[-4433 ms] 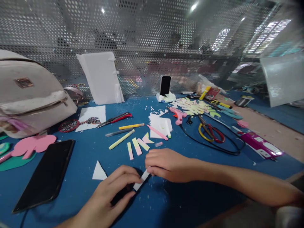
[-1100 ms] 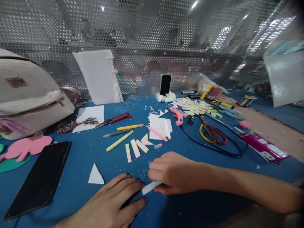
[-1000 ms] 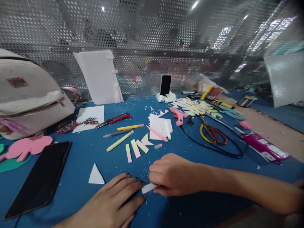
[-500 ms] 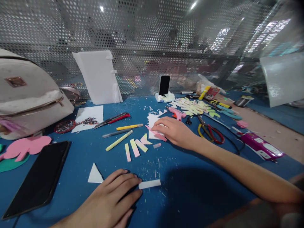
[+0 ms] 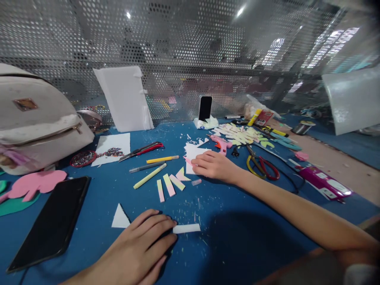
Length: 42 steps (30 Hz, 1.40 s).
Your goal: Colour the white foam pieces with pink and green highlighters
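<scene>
My left hand (image 5: 139, 247) lies flat on the blue table with its fingers stretched out. Its fingertips touch the left end of a small white strip (image 5: 187, 228). A white triangle (image 5: 120, 217) sits just beyond its knuckles. Farther off, my right hand (image 5: 212, 165) is closed over a pink marker, mostly hidden, whose pink end (image 5: 187, 160) sticks out at the left over a white paper (image 5: 192, 150). A small clear-and-pink cap (image 5: 196, 182) lies below that hand. Several pink-and-yellow strips (image 5: 169, 185) and a notched piece (image 5: 182, 174) lie to its left.
Left of centre are a yellow-green marker (image 5: 150, 175), an orange marker (image 5: 162, 159) and a red cutter knife (image 5: 142, 150). A black tablet (image 5: 50, 221) lies at left. A pink glue gun (image 5: 222, 144), scissors (image 5: 263, 166) and a strip pile (image 5: 237, 133) stand right.
My right hand has lowered and its fingers have closed over the pink marker, covering most of it. My left hand stays by the white strip. The view has shifted slightly.
</scene>
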Motion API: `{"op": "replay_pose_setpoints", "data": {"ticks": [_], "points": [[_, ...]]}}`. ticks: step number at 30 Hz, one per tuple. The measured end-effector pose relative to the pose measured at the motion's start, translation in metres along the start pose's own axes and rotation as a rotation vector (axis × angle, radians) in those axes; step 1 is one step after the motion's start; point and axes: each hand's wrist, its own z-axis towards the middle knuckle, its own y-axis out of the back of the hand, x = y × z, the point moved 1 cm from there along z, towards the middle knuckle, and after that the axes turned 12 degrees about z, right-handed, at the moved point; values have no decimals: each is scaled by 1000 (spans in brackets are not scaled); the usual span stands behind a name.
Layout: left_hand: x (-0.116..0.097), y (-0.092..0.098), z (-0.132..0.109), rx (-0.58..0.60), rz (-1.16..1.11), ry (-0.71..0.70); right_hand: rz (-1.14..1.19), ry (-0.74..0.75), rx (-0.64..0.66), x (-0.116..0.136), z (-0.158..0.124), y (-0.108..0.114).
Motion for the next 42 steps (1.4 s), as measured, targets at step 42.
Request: {"op": "replay_pose_setpoints", "data": {"ticks": [42], "points": [[1,2,5,41,-33,4,1090,4,16,54,27,38]]}}
